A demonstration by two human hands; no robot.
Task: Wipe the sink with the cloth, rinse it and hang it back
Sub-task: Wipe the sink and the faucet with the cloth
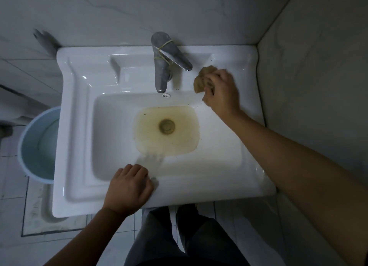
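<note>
Pooling yellowish water (179, 140) rings the drain (166, 126) in the sink (219, 186); by its far right corner the right hand (221, 92) curls its fingers (214, 79) round the cloth (200, 80); the left hand (129, 188) curls over the near edge.

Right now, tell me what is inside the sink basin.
Murky yellowish water pools around the drain plug, with dark specks at its edges. The left hand covers part of the sink rim.

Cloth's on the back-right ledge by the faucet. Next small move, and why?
Probably drag the cloth toward the basin: the right hand grips it on the ledge, dark specks dot the rim there, and the left hand holds the sink at its front rim.
</note>
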